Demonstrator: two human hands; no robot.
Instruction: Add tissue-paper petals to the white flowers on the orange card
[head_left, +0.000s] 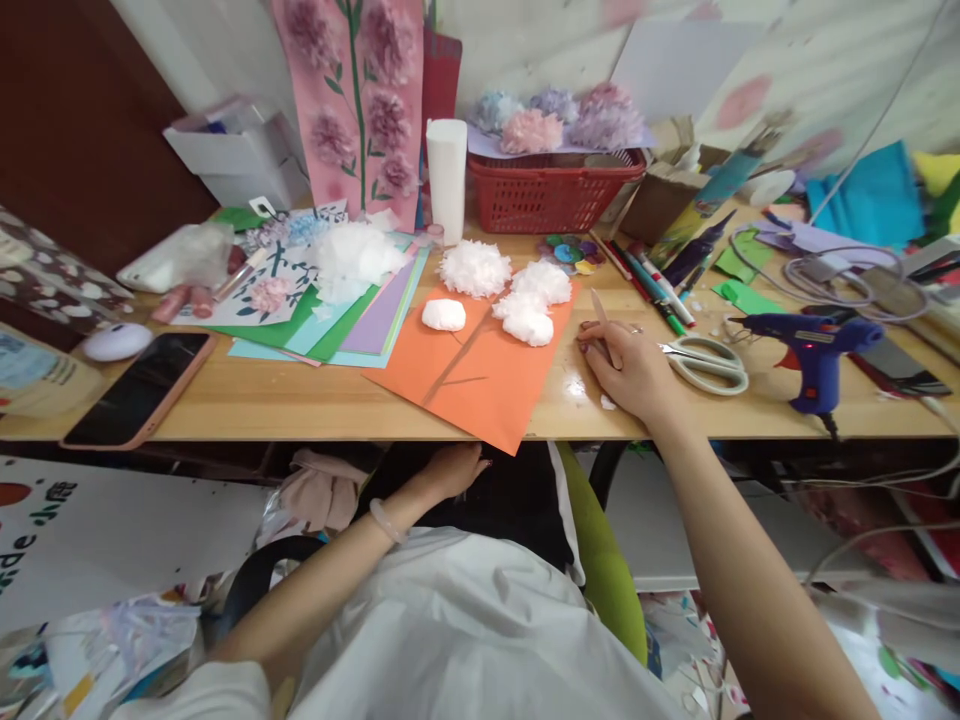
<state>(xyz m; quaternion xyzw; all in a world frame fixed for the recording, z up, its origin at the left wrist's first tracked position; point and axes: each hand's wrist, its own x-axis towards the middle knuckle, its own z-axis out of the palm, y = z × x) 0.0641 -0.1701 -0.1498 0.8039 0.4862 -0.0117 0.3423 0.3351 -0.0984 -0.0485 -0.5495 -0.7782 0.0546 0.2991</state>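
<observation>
My right hand rests on the wooden table, fingers closed on a thin pale stick that points away from me. It lies just right of an orange paper sheet bearing several white tissue flowers. White-handled scissors sit right beside that hand. My left hand is below the table edge on my lap, fingers loosely stretched and holding nothing, a bracelet on the wrist.
A blue glue gun stands at the right with cables around it. Pens and a red basket lie behind. A stack of coloured paper, a phone and a pink flower poster are at the left.
</observation>
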